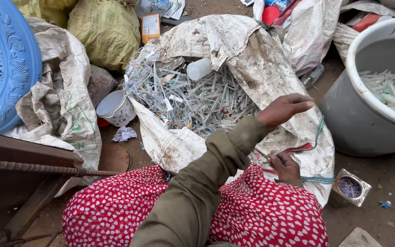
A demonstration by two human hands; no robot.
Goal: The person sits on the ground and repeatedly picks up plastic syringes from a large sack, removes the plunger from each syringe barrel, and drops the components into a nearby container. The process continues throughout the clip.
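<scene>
**Hands over an open sack of plastic syringes**

At far left leans a blue patterned plastic disc (1, 64). Beside it lie a yellow-green sack (106, 32) and a small orange box with a white label (151, 26). A white cup (115, 108) stands on the ground. The big white sack (252, 64) holds the syringes (193, 100). The left hand (283, 110) hovers above them, fingers loosely extended, holding nothing. The right hand (285, 165) rests curled on the sack's edge; what it holds I cannot tell. At right, a grey tub (366, 123) contains more syringes.
</scene>
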